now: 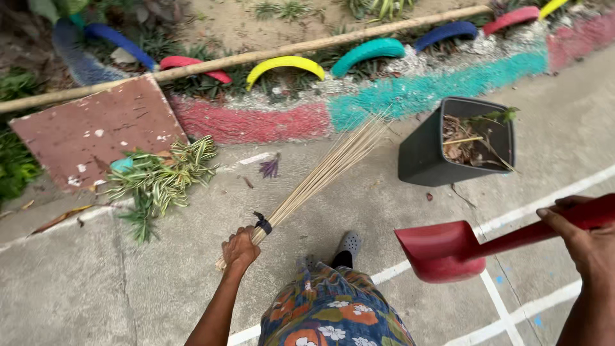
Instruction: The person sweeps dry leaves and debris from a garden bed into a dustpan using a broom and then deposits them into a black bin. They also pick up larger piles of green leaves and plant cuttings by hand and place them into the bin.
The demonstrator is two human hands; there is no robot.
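Observation:
My left hand (240, 248) grips the bound end of a stick broom (327, 170) made of thin pale twigs, tied with a black band. Its bristles fan out up and to the right, lifted off the concrete. My right hand (586, 240) holds the long handle of a red dustpan (442, 250), raised above the ground at the right. The pan's scoop faces left and looks empty. A foot in a grey clog and a flowered garment show below, between the two hands.
A black square bin (426, 157) with dry leaves and twigs stands ahead to the right. A heap of cut green plants (160, 176) lies at the left beside a reddish slab (96, 131). Painted half-buried tyres (285, 64), a long pole and a painted curb border the concrete.

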